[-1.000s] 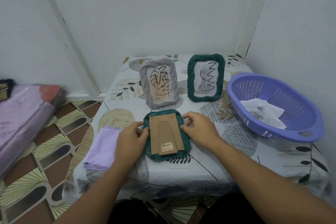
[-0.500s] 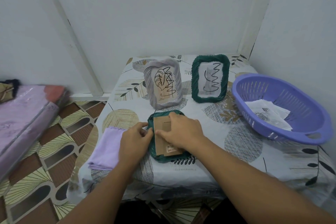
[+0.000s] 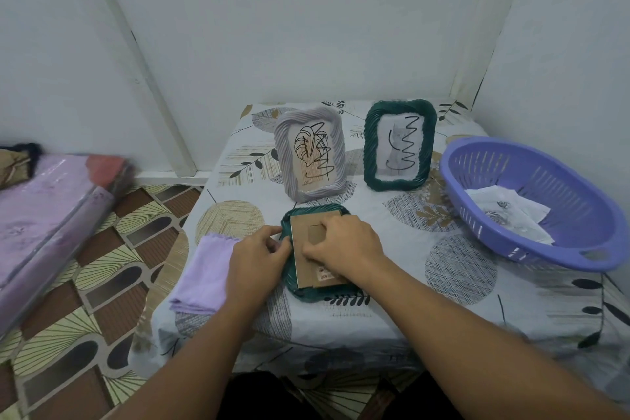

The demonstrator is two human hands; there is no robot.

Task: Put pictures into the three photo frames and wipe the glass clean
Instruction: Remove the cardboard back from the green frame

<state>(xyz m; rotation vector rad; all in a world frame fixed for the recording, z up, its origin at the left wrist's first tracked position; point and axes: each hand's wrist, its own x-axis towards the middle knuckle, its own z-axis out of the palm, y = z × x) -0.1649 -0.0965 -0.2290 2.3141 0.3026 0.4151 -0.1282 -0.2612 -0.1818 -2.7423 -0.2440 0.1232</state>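
Fingers of both hands curled, pressing cardboard back into face-down green frame

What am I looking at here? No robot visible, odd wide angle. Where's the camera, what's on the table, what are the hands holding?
There is no robot: a person works bare-handed, and one wide-angle camera on their head looks down at the table. The left hand grips the left edge of a green frame lying face down. The right hand rests on its cardboard back, fingers curled at the board's edge. Behind stand a grey frame and a second green frame, both with pictures and black scribbles across them. A purple cloth lies at the left, and a purple basket with papers at the right.
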